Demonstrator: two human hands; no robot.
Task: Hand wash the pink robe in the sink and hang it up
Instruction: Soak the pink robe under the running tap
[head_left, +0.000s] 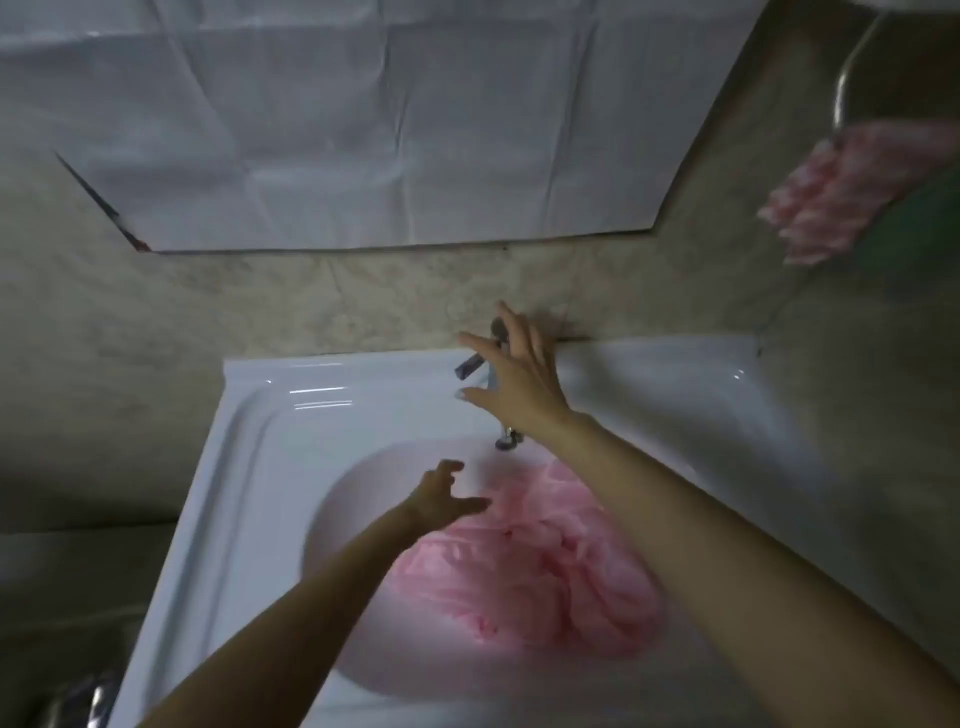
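In the sink (249, 467) just below us, the robe (545, 561) lies bunched in the basin's right half. Our left grip (439, 496) hovers above the robe's left edge, released, fingers loosely curled round nothing. Beyond it, our right grip (519, 384) is spread, fingers straight, over the lever (470, 366) of the tap (505, 440); we cannot tell whether it touches. A white sheet (389, 130) covers the wall behind.

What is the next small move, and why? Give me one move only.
Probably close the right hand on the tap lever and work it to start the water. That hand is spread around the lever without gripping it, the pink robe lies bunched in the sink below the spout, no stream shows, and the left hand hovers open above the robe.
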